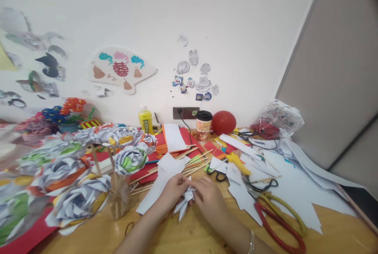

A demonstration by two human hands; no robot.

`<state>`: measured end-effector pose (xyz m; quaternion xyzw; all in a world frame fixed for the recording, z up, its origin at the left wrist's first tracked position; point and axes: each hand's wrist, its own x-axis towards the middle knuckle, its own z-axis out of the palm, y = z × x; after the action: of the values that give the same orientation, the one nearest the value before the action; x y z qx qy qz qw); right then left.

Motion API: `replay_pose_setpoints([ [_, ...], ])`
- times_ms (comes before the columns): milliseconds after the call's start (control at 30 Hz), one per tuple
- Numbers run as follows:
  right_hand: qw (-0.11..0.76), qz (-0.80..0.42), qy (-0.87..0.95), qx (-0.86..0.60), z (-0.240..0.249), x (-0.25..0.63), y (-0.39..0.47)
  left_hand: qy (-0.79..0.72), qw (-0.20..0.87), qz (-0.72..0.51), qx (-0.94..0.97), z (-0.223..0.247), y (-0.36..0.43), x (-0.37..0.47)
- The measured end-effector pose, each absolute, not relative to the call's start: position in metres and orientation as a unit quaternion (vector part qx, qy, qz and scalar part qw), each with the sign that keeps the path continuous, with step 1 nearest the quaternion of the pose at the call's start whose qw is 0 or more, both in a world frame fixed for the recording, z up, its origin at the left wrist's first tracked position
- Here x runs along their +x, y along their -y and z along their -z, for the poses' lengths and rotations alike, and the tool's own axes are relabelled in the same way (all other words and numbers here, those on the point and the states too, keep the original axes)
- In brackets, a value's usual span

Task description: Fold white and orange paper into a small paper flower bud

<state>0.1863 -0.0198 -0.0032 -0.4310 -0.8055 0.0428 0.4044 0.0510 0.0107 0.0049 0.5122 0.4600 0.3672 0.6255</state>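
My left hand (174, 191) and my right hand (210, 199) meet low in the middle of the wooden table (333, 232). Both pinch a small folded white paper piece (184, 203) whose pointed tips hang down between them. A bracelet sits on my right wrist. Under my left hand lies a long white paper strip (156, 189). Just beyond the hands lie several wooden sticks (191, 161) and black-handled scissors (217, 175).
Paper flowers on sticks (88, 159) fill the left side, some standing in a clear jar (118, 201). A yellow glue gun (238, 162), red and yellow rings (280, 222), white paper scraps (295, 187), a coffee cup (203, 125), a red balloon (223, 122) and a glue bottle (145, 119) lie around.
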Motion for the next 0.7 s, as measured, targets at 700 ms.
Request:
replay_pose_setpoints([
  [700, 0.327, 0.126, 0.846, -0.402, 0.003, 0.187, 0.021, -0.527, 0.508, -0.448, 0.514, 0.016, -0.014, 0.061],
])
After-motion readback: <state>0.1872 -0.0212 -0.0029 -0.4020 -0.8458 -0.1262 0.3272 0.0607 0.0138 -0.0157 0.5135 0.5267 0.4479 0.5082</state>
